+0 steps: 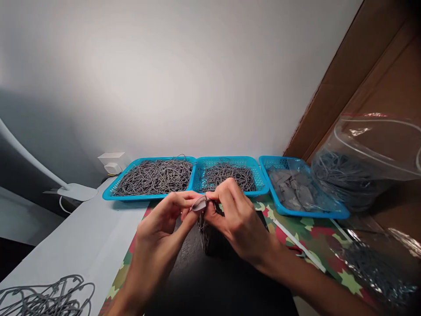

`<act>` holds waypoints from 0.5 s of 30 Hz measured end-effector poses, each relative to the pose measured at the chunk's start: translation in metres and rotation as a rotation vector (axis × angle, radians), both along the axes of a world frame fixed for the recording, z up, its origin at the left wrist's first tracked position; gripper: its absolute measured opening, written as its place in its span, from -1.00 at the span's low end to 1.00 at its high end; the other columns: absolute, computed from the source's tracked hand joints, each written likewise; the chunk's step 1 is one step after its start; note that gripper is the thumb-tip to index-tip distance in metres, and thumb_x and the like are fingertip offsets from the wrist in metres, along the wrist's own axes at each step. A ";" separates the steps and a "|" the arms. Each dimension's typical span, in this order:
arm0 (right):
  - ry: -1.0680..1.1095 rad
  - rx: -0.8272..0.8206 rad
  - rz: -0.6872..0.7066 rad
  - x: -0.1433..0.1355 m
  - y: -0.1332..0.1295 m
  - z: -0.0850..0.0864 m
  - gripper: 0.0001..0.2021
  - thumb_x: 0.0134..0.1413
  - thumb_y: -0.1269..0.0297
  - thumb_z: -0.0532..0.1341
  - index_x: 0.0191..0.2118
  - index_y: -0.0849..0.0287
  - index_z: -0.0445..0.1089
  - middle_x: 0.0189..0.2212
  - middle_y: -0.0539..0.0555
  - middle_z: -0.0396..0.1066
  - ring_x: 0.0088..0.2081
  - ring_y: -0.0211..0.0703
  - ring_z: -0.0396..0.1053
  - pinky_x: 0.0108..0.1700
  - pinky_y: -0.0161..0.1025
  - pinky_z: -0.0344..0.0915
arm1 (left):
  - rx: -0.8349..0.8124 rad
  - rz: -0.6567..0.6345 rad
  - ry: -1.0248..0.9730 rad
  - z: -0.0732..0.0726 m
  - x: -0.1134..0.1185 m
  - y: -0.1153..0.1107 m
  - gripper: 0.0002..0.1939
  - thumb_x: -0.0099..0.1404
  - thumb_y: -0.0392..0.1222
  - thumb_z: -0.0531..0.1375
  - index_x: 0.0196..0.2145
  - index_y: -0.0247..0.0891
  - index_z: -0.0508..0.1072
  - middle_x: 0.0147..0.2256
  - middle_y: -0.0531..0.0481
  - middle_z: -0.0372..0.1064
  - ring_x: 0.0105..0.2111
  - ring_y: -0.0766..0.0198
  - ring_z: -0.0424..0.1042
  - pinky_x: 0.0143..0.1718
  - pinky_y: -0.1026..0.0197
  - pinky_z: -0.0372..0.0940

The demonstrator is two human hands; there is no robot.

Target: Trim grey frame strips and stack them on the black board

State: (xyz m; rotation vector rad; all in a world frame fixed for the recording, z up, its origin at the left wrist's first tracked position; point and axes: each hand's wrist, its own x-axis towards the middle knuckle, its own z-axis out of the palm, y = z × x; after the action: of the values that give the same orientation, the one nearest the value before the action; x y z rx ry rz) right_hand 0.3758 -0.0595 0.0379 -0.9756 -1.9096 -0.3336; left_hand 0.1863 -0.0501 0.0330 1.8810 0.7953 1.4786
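My left hand pinches a small light-grey flat piece with a rounded end between thumb and fingertips. At the right edge of that piece, the thumb and fingers of my right hand are closed together. A thin dark strand seems to cross the piece there, but my right fingertips hide most of what they grip. Just below and behind both hands stands a bundle of grey cords, partly covered by my right hand. Under the hands is a black mat.
Blue baskets with tangled grey cords line the wall. The right-hand basket holds flat grey pieces in clear plastic. Clear bags and cardboard bound the right. Loose cords and a white lamp are left.
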 end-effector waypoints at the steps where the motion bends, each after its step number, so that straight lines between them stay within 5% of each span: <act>1: 0.010 -0.011 0.004 0.000 0.000 0.001 -0.77 0.66 0.48 0.12 -0.14 0.30 0.46 -0.25 0.20 0.47 -0.21 0.01 0.51 -0.18 -0.10 0.59 | 0.077 0.018 0.043 -0.002 -0.002 0.004 -0.82 0.54 -0.39 0.36 -0.17 -0.10 0.56 -0.05 0.04 0.67 -0.02 0.23 0.73 0.02 0.30 0.65; 7: 0.128 -0.194 0.065 -0.007 -0.010 0.002 -0.83 0.58 0.53 0.10 0.00 0.29 0.45 -0.14 0.22 0.49 -0.11 0.05 0.53 -0.07 -0.05 0.62 | 0.687 0.120 0.349 -0.010 -0.010 0.028 -0.74 0.51 -0.55 0.32 -0.10 -0.18 0.55 0.00 -0.10 0.60 -0.17 0.25 0.63 -0.23 0.28 0.55; 11: 0.219 -0.441 0.109 -0.010 -0.022 0.013 -0.75 0.61 0.49 0.08 0.16 0.30 0.48 0.00 0.25 0.48 0.01 0.04 0.54 0.10 0.00 0.59 | 0.636 0.075 0.317 -0.007 -0.017 0.036 -0.62 0.45 -0.56 0.28 0.02 -0.09 0.57 -0.03 -0.04 0.64 -0.11 0.18 0.65 -0.21 0.25 0.58; 15: 0.351 -0.668 0.311 0.000 -0.023 0.030 -0.74 0.67 0.41 0.11 0.10 0.14 0.57 0.02 0.12 0.53 0.06 -0.11 0.56 0.20 -0.13 0.52 | 0.535 0.085 0.297 -0.013 -0.029 0.038 -0.64 0.46 -0.48 0.30 0.07 -0.08 0.61 -0.05 -0.04 0.71 -0.09 0.13 0.71 -0.21 0.24 0.63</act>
State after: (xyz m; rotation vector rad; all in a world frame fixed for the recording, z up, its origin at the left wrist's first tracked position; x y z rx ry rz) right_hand 0.3759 -0.0829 0.0681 -1.0424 -1.8251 0.6583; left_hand 0.1569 -0.0120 0.0200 2.5375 0.6554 1.5970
